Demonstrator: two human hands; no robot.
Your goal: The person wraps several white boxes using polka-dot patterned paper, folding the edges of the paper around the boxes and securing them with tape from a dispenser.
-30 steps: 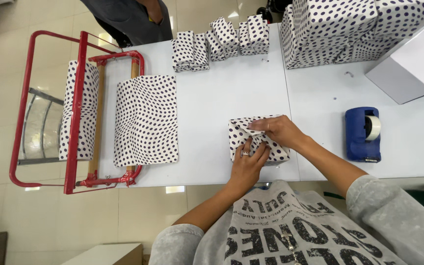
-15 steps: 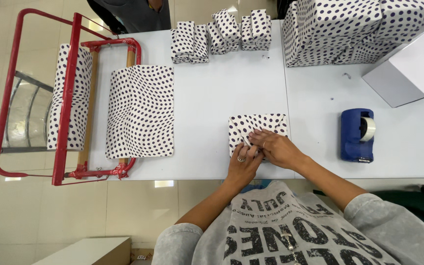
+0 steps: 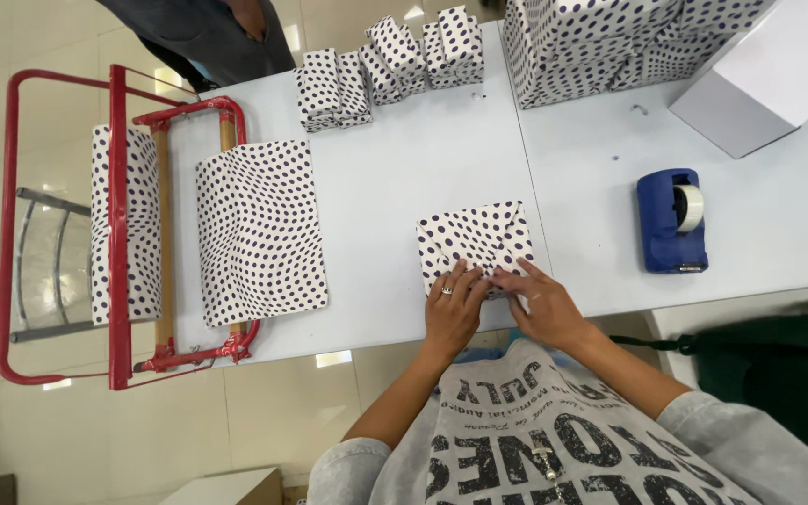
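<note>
Both hands point(image 3: 497, 309) press the dotted parcel's point(image 3: 474, 241) near edge.

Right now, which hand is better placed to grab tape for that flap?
Right, probably. The right hand lies on the near edge of the wrapped box, on the side of the blue tape dispenser; the left hand can keep the fold pinned.

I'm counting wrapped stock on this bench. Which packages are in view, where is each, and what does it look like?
Parcel in hand: near table edge, squarish, white with dark dots, left hand and right hand on it.
Small wrapped boxes: far edge, same dotted paper.
Large wrapped stack: far right, dotted.
Plain box: far right corner, white.
</note>
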